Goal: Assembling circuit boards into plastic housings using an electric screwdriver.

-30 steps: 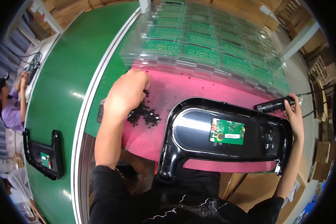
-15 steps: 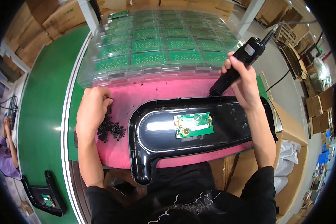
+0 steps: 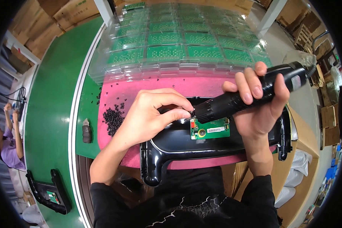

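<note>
Black electric screwdriver (image 3: 225, 108), over the far edge of the green circuit board (image 3: 216, 134), sits gripped in the right hand (image 3: 256, 117), judged stiff, fairly heavy, best held mid-barrel; left hand (image 3: 154, 112) pinches closed beside its nose, contents indistinct.

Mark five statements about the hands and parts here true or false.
The right hand holds a black cylindrical corded driver. True.
The left hand lies flat with fingers spread. False: its thumb and forefinger are bent together close beside the driver's nose.
A green rectangular circuit board lies in the black curved plastic housing. True.
The heap of small black parts lies right of the housing. False: it lies left, on the pink flat mat.
Beyond the housing stand clear plastic trays of green boards. True.
</note>
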`<state>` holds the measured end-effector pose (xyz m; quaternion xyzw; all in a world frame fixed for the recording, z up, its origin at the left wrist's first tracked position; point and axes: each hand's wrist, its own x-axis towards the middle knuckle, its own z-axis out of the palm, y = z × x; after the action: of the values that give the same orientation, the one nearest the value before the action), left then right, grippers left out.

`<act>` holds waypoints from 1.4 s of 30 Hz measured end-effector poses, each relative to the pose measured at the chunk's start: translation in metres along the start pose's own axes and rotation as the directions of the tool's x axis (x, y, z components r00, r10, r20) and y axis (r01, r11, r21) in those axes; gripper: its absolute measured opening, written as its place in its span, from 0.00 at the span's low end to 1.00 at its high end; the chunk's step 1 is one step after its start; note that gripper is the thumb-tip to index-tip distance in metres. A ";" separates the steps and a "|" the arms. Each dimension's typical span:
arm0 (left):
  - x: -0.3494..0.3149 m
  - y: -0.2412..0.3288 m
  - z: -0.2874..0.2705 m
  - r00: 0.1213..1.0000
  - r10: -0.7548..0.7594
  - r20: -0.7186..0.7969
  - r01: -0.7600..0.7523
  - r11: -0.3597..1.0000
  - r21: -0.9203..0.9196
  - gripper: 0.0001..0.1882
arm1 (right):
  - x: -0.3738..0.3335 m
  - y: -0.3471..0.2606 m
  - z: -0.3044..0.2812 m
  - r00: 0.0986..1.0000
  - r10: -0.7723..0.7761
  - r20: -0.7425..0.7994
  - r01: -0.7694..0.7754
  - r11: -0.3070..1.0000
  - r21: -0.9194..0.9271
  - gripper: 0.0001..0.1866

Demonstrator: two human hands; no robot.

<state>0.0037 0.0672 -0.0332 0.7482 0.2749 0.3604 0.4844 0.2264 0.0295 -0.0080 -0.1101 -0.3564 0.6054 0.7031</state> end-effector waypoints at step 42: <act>-0.006 -0.022 0.007 0.988 -0.002 0.154 -0.030 0.977 0.209 0.18 | -0.030 0.012 0.023 0.986 0.020 0.163 0.000 0.993 -0.120 0.15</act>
<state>0.0041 0.0675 -0.0573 0.8229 0.2682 0.2739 0.4194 0.2022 -0.0017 -0.0100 -0.1034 -0.4482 0.5935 0.6605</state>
